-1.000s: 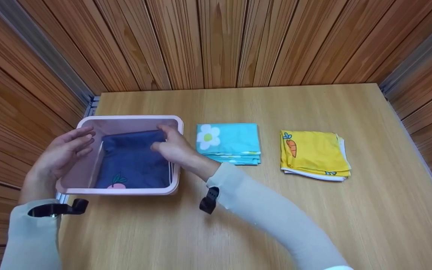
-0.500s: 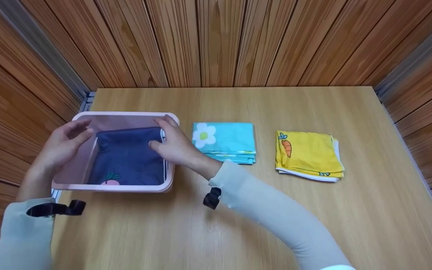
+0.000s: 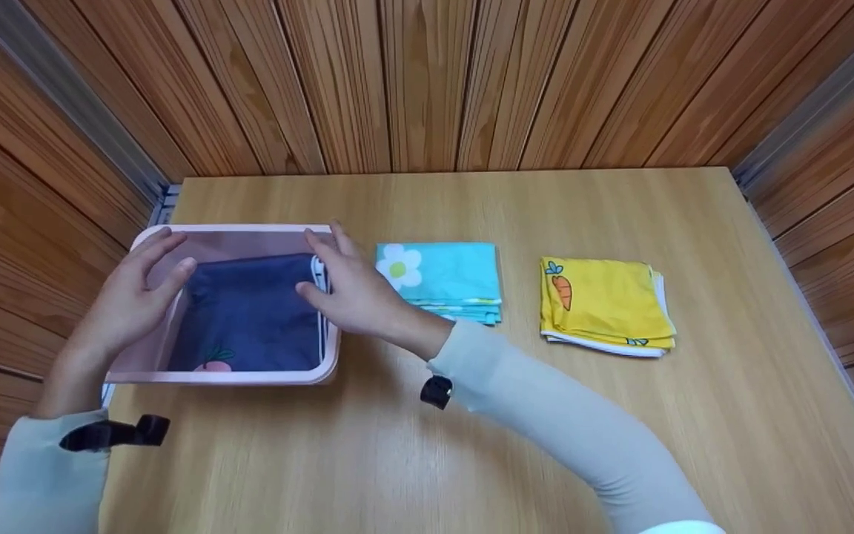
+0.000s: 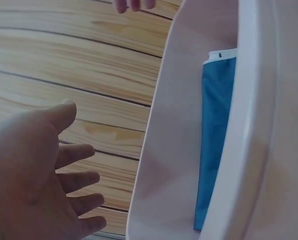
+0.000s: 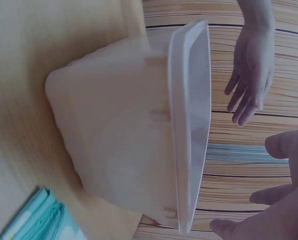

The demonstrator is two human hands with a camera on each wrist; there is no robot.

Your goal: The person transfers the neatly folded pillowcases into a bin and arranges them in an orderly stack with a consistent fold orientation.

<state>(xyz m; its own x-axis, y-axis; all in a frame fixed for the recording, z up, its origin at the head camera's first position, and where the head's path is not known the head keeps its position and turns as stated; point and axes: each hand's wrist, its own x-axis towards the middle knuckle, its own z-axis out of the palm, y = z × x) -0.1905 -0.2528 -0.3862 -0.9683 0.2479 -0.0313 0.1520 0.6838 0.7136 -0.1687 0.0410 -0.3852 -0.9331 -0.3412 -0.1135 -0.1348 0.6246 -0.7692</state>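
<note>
- The left hand (image 3: 130, 304) hung released near the left side of the pink bin (image 3: 219, 377).
- The right hand (image 3: 356, 293) hung released near its right side.
- Navy cloth (image 3: 249, 311) lay inside the bin.
- On the counter (image 3: 397, 460), yellow cloth (image 3: 608, 300) lay right of turquoise cloth (image 3: 453, 271).
- A plank wall (image 3: 427, 89) stood beyond.

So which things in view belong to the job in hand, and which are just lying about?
Part of the job, it seems:
pink bin
navy cloth, inside it
left hand and right hand, at the bin's two sides

Lying aside on the table:
folded turquoise cloth
folded yellow cloth
</note>
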